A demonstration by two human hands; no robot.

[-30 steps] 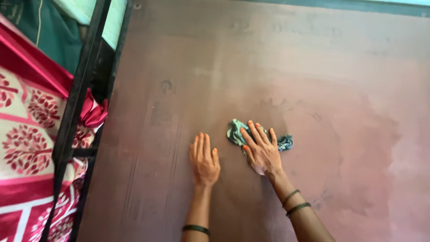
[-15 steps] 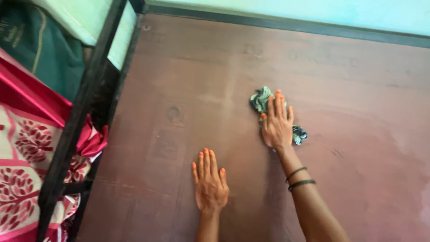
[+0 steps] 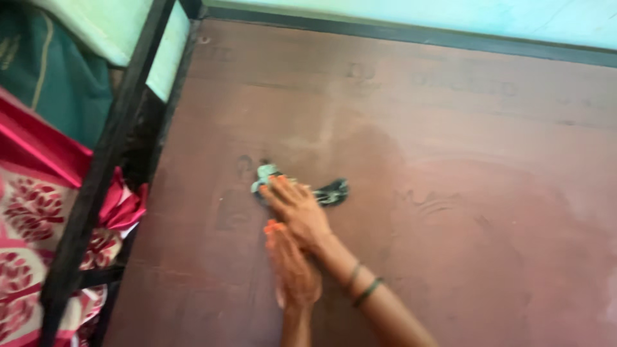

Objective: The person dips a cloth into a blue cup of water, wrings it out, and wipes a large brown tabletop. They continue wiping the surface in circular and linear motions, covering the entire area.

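My right hand (image 3: 299, 212) presses flat on a small crumpled green and dark rag (image 3: 331, 192) on the brown wooden board (image 3: 450, 160). The rag shows at both sides of the hand, a pale green end at the left and a dark end at the right. My left hand (image 3: 292, 266) lies palm down on the board just below the right hand, fingers together and touching nothing else. The right forearm, with two dark bangles on the wrist, crosses over the left hand. The picture is blurred by motion.
A black metal frame (image 3: 109, 160) runs along the board's left edge. Beyond it lie red and cream patterned cloth (image 3: 32, 218) and green cloth (image 3: 58, 71). A pale green wall (image 3: 450, 16) borders the board's far edge. A dusty lighter patch (image 3: 578, 212) covers the board's right part.
My right hand has swept the rag leftward and nearer to me, from the board's middle to just above my left hand. The left hand stayed in about the same place.
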